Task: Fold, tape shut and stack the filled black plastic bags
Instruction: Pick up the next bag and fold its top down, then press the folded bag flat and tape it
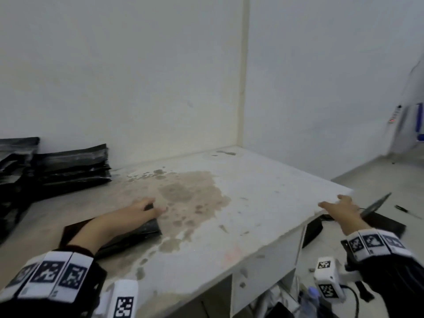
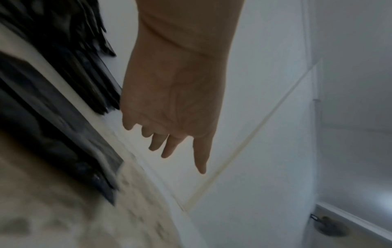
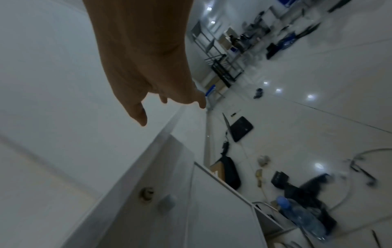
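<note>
Bag (image 1: pixel 146 228) partly hidden under left hand (image 1: pixel 140 208), prob. touching.

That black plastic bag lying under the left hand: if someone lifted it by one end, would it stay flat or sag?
It would probably sag a little. The flat black plastic bag has glossy, wrinkled film, so it is likely slippery and soft. Its filling seems to give it a slab shape, like the stacked black bags by the wall, so it may hold roughly flat. The left hand rests on it.
</note>
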